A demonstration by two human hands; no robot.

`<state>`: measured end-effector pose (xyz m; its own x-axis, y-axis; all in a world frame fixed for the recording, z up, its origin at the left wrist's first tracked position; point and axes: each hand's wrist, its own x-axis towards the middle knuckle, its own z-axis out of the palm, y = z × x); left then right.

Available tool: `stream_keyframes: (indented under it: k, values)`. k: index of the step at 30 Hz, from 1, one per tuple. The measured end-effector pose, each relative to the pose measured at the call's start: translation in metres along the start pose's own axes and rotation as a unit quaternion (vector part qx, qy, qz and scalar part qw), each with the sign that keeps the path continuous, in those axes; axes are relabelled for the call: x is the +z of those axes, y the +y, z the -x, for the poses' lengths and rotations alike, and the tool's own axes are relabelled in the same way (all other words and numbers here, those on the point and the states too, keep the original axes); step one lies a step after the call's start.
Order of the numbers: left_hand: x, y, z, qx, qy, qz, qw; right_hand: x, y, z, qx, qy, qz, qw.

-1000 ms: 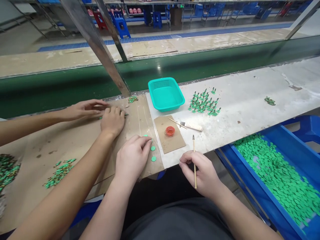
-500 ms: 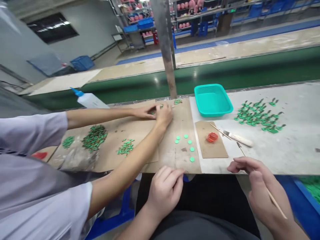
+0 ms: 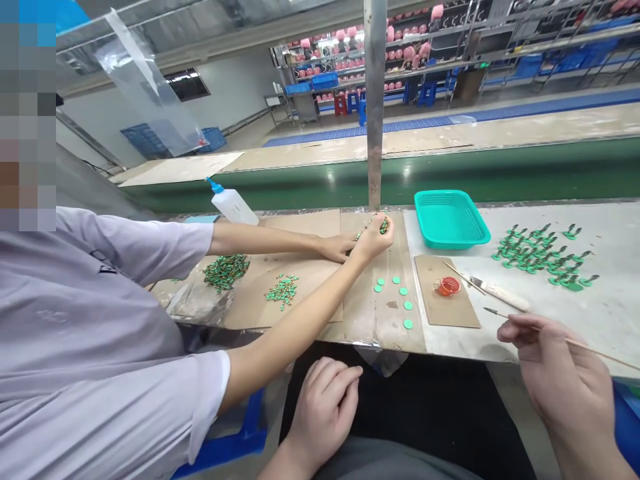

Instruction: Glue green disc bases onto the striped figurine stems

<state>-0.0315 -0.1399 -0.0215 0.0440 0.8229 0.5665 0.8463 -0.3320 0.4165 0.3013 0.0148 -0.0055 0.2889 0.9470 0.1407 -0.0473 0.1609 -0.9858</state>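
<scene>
My right hand is closed around a thin paintbrush with a pale wooden handle, its dark tip pointing left over the white table covering. My left hand rests over my lap, fingers curled in; I see nothing in it. Before my hands, several flat green discs lie on brown card. Beside them, a small pot of red paint stands on a cardboard piece. To its right lies a white-handled tool next to a thin wooden stick.
A co-worker's hand grips small green-and-orange pieces. More such pieces form a heap and a smaller pile. A turquoise basket, a white bottle, a metal post and several green-based pieces stand around.
The view has shifted up and left. My right hand has turned the paintbrush flatter, tip to the left. The co-worker's hand has gathered up small pieces near the post.
</scene>
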Motion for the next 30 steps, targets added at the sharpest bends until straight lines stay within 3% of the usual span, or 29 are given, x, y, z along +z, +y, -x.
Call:
stream_keyframes:
  k: [4,10,17,25,30]
  values:
    - [-0.002,-0.005,0.008,0.001,0.009,-0.004,1.0,-0.005,0.014,-0.021,0.048,-0.023,-0.107,0.993]
    - [-0.003,-0.01,0.023,-0.007,0.025,-0.014,1.0,-0.011,0.019,-0.027,0.065,-0.06,-0.111,0.99]
    - [-0.001,-0.007,0.031,-0.001,0.022,-0.007,1.0,-0.008,0.018,-0.025,0.062,-0.063,-0.11,0.99]
    - [-0.001,-0.007,0.029,0.016,0.032,0.016,0.999,-0.006,0.019,-0.024,0.042,-0.068,-0.105,0.991]
    - [0.006,-0.007,0.003,0.038,0.032,0.009,0.999,-0.003,0.02,-0.024,0.025,-0.08,-0.11,0.99]
